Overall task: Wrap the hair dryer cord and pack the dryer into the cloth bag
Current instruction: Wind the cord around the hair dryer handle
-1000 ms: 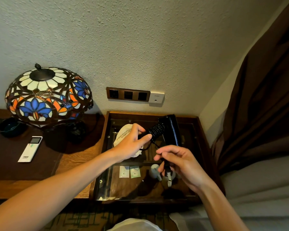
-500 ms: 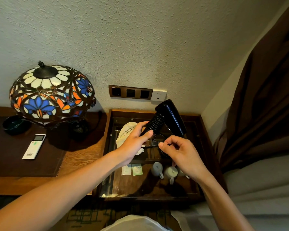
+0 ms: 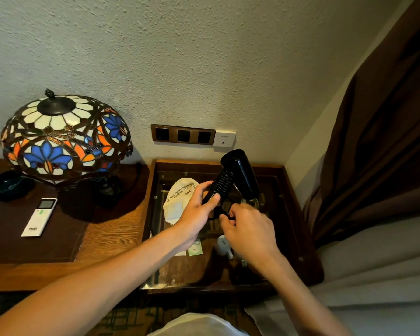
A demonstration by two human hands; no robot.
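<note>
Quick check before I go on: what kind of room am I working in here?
Most likely a hotel bedroom. A stained-glass lamp and a remote control sit on a wooden bedside table, a glass-topped case holds small cups and sachets, and bedding lies beside a dark curtain.

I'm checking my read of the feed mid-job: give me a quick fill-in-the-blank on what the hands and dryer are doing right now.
1. The cord is coiled around the black hair dryer's ____.
2. The ____ hand grips that handle.
3. The right hand pinches the cord's loose ____.
4. The white cloth bag lies inside the glass-topped ____.

Missing words: handle; left; end; table.
</note>
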